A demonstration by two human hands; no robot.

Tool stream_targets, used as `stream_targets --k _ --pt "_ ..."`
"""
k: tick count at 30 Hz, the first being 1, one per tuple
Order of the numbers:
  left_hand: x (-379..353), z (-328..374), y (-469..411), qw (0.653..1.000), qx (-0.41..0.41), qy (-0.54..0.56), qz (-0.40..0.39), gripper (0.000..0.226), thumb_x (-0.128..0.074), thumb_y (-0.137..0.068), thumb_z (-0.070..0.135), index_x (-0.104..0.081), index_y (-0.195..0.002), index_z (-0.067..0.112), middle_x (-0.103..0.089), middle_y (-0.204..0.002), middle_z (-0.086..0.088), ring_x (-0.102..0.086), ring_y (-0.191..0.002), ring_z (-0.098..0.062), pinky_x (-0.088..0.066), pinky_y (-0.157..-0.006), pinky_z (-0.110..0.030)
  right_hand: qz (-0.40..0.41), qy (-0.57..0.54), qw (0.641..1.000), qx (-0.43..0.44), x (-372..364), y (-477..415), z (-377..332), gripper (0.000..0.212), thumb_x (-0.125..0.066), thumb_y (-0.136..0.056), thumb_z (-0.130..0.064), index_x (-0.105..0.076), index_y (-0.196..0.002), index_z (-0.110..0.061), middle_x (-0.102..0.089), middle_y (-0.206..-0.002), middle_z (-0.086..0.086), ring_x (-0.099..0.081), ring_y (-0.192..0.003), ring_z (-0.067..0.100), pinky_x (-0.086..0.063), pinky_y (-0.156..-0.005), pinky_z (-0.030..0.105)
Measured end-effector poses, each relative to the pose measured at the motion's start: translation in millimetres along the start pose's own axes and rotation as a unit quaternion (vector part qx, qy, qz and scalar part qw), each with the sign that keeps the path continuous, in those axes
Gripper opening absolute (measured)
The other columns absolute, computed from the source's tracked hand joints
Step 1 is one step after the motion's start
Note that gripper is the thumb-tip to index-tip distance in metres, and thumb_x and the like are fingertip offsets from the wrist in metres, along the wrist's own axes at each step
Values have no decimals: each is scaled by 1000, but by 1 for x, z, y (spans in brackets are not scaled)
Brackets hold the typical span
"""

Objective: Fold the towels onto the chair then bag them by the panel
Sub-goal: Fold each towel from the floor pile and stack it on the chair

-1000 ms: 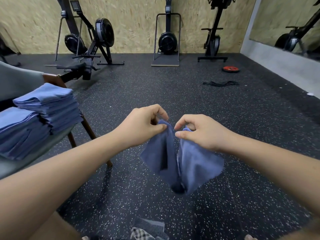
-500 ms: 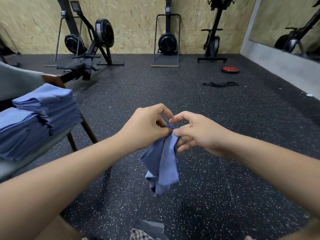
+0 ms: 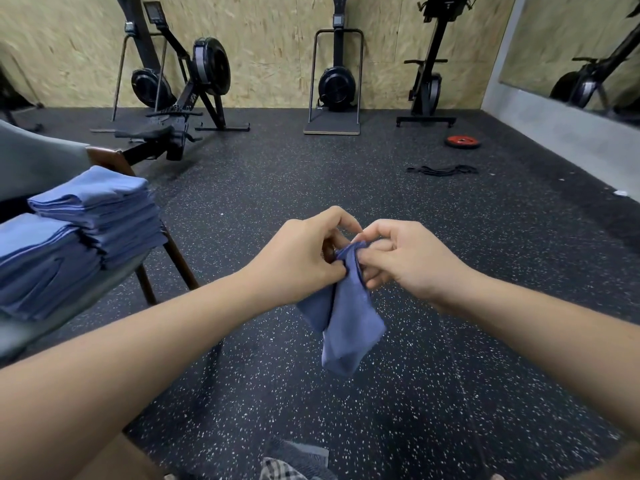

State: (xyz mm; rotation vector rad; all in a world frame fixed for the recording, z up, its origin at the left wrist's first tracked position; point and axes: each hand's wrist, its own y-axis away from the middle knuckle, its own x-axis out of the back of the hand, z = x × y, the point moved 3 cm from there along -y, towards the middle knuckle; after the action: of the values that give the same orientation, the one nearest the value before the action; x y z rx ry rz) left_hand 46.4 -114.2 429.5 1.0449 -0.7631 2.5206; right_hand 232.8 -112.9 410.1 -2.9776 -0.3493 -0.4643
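A single wide-angle camera, worn on the person's head, faces forward and tilts down. It sits close over the forearms, which enter from the bottom corners and meet mid-frame where the left hand (image 3: 298, 258) and right hand (image 3: 408, 261) pinch a blue towel (image 3: 346, 327). The chair (image 3: 34, 164) is cut by the left edge, the speckled floor (image 3: 311, 174) fills the middle, and the plywood wall (image 3: 277, 46) stands well off along the top, curved by the lens.
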Motion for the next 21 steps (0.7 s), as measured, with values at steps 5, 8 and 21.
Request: stream_targets --k 5,8,21 --pt "1 -7 1 1000 22 0 -6 44 -73 -82 4 -54 -115 25 -75 -84 9 -63 -69 -6 -44 -66 -16 16 97 995 30 8 -2 -2 5 -68 -100 -4 -71 -96 -5 -71 -65 4 -64 -59 14 -58 -61 28" --pt "3 -8 0 1000 13 -27 -4 40 -74 -84 11 -51 -111 28 -73 -82 9 -67 -72 -10 -51 -70 -24 38 141 988 58 9 -3 -3 6 -69 -99 -9 -69 -93 -9 -72 -64 5 -65 -55 14 -54 -58 29" --pt "-1 -23 -7 971 -90 -219 -39 10 -70 -85 23 -76 -90 29 -60 -82 14 -58 -79 -12 -47 -73 -31 84 164 974 133 24 -9 -5 12 -72 -95 -17 -65 -86 -20 -61 -73 -20 -52 -67 2 -43 -69 25"
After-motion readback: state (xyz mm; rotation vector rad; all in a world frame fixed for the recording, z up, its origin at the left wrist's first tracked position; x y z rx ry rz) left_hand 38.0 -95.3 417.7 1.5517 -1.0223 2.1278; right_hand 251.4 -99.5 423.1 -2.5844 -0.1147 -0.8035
